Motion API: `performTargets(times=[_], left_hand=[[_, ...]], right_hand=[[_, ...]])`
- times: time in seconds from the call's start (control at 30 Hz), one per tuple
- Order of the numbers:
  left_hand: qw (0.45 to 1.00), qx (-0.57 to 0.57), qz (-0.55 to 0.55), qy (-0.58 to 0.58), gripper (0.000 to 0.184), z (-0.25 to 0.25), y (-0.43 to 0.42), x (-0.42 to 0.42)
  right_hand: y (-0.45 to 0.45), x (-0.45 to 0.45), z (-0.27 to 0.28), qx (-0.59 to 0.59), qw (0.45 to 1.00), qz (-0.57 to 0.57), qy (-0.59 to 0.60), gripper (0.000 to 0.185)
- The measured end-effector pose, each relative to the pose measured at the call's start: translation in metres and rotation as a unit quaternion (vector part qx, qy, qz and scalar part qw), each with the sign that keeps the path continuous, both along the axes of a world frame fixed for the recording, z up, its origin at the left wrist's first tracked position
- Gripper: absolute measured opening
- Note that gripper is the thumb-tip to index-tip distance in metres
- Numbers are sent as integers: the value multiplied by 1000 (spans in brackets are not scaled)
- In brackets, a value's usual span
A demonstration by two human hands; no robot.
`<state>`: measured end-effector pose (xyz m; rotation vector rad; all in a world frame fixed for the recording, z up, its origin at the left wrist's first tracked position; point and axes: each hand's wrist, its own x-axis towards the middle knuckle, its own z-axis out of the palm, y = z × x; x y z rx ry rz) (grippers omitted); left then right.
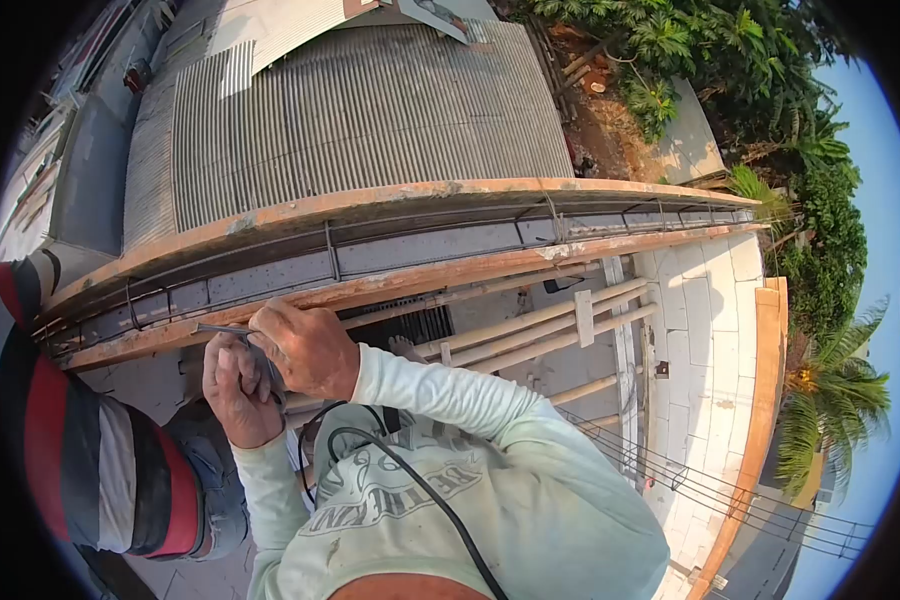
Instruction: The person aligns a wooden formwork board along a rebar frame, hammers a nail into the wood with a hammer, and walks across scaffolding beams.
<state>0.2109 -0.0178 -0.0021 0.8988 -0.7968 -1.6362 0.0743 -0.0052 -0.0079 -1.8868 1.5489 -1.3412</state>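
Observation:
My right hand [308,350] is closed, thumb and fingers pinched around a thin grey metal rod [224,328] whose end points left past my knuckles. Just below and left of it, my left hand [238,388] is closed too, its fingers curled against the lower side of the same rod. The two hands nearly touch, and part of what lies between them is hidden. Both are beside the near orange-brown wooden board [410,277] of a long form. Inside that form runs a cage of thin steel bars [332,250].
At the left, close by, is another person in a striped sleeve [110,470]. Wooden poles [550,330] lie below the form, with a block wall [705,300] to the right. Beyond the form is a corrugated roof [370,120]. More steel bars [730,500] extend at lower right.

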Motion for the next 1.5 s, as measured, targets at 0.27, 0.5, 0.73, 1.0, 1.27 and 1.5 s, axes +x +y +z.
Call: performTargets(times=[0.27,0.5,0.73,1.0,1.27,1.5], left_hand=[[994,-60,-69,53,24,-18,-13,-7],[985,-137,-98,21,23,-21,-27,-9],[934,-234,160,-217,28,23,-65,-4],[845,-331,121,-402,35,-16,-102,-3],[816,-305,93,-483,32,-23,-111,-2],[793,-304,81,-522,31,-19,-111,-4]], right_hand=[[7,-12,4,-18,1000,8,-3,16],[16,-40,14,5,997,51,-53,18],[12,-136,52,-171,955,-189,154,41],[19,-172,14,54,927,-208,306,74],[21,-172,8,58,930,-198,304,78],[22,-173,9,38,932,-192,304,74]])
